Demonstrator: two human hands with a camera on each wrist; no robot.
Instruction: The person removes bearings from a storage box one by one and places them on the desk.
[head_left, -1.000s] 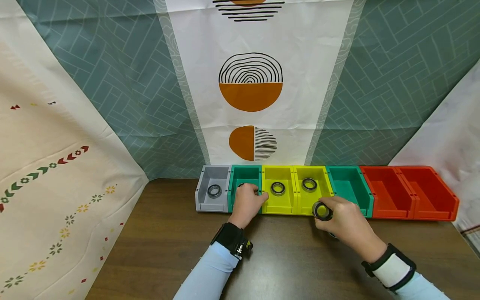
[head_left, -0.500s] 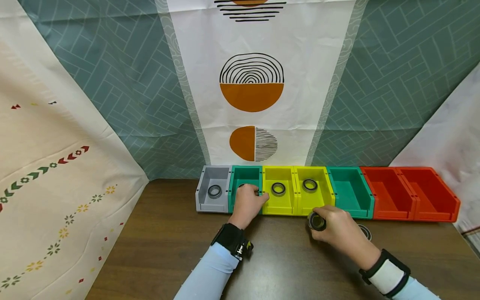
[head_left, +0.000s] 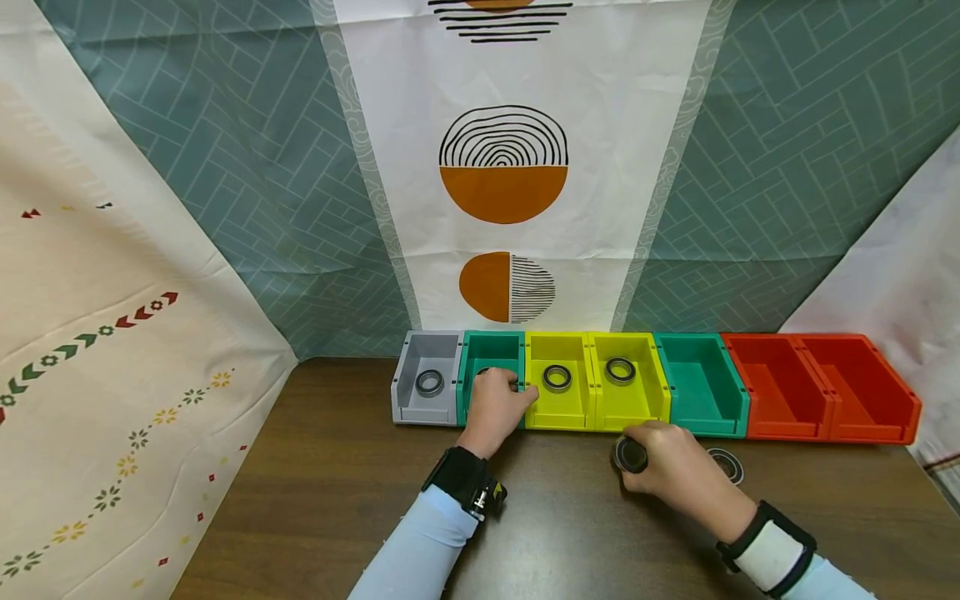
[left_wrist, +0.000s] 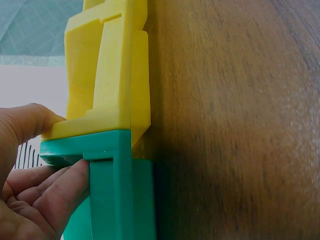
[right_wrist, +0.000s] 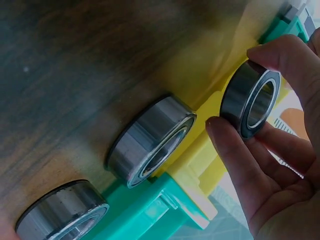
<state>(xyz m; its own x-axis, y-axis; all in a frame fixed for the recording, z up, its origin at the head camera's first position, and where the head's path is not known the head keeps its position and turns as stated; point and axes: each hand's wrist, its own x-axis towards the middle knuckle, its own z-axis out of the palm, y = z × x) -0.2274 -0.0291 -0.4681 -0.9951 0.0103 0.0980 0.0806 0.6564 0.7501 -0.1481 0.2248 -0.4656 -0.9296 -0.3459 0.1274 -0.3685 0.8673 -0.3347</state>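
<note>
Currently I see the right hand (head_left: 678, 467) pinching a bearing (head_left: 629, 455) over the table (head_left: 562, 517), just before the right yellow bin (head_left: 626, 407); the left hand (head_left: 497, 408) grips adjoining walls of the left teal bin (left_wrist: 142, 200) and left yellow bin (head_left: 557, 410).
</note>
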